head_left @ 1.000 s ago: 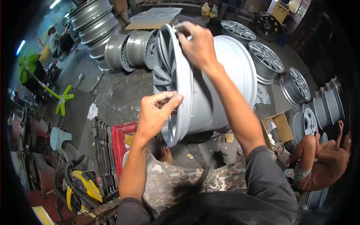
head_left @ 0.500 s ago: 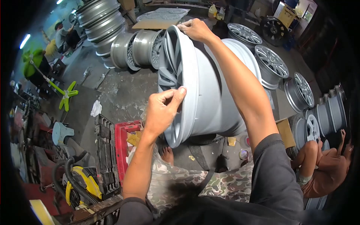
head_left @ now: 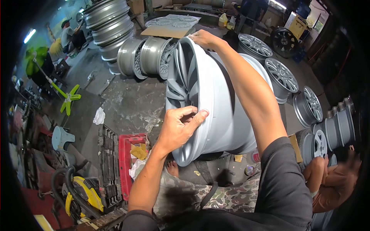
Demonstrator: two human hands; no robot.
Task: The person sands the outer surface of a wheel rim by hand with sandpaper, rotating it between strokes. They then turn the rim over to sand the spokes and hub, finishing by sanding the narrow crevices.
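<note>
A grey alloy wheel rim stands on edge in front of me, its spoked face turned to the left. My left hand is closed on the near edge of its lip, thumb on the outer side and fingers curled toward the spokes. At the top of the same lip, my right hand grips the edge; its fingertips are partly hidden. Both hands touch the wheel rim and hold nothing else that I can see.
More wheel rims stand along the right, and a tall stack rises at the back left. An open red toolbox lies by my left leg. A green fan stands farther left. Another person sits close on the right.
The wheel rim has shifted slightly down and right in view, its face turned a little more toward me. My left thumb now lies farther over the outer lip.
</note>
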